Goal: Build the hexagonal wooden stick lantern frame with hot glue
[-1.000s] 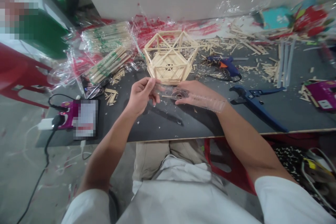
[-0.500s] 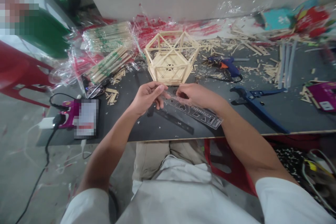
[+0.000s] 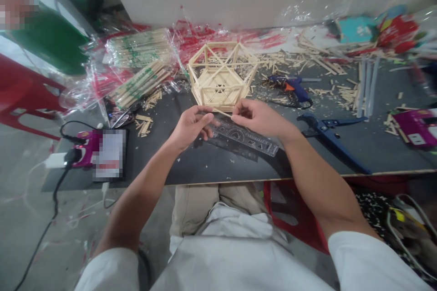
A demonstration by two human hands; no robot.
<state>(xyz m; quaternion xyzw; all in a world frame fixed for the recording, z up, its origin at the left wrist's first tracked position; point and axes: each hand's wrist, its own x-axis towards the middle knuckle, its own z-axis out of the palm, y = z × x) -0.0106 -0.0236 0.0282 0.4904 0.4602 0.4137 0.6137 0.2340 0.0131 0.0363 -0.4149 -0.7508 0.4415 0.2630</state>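
A clear plastic stencil ruler [image 3: 251, 140] slants above the tabletop, its near-left end at the fingers of my left hand [image 3: 193, 126]. Those fingers are closed on that end. My right hand [image 3: 257, 117] pinches a thin wooden stick [image 3: 223, 113] between thumb and fingers. The stick spans the gap between both hands, its other end at my left fingertips. Just beyond my hands stands an open, many-sided frame of glued wooden sticks [image 3: 223, 75], with a flat stick base.
A blue glue gun [image 3: 296, 88] and blue cutter [image 3: 329, 138] lie at right, near clear glue sticks [image 3: 368, 86]. Bundled sticks [image 3: 141, 84] and plastic wrappers are at left. A phone [image 3: 109, 154] sits by a purple power strip [image 3: 83, 148]. Stick offcuts litter the back.
My right hand has lifted slightly, and the stick now shows between my hands. The ruler's far end has shifted left and up in view, nearer its shadow. My left hand has barely moved.
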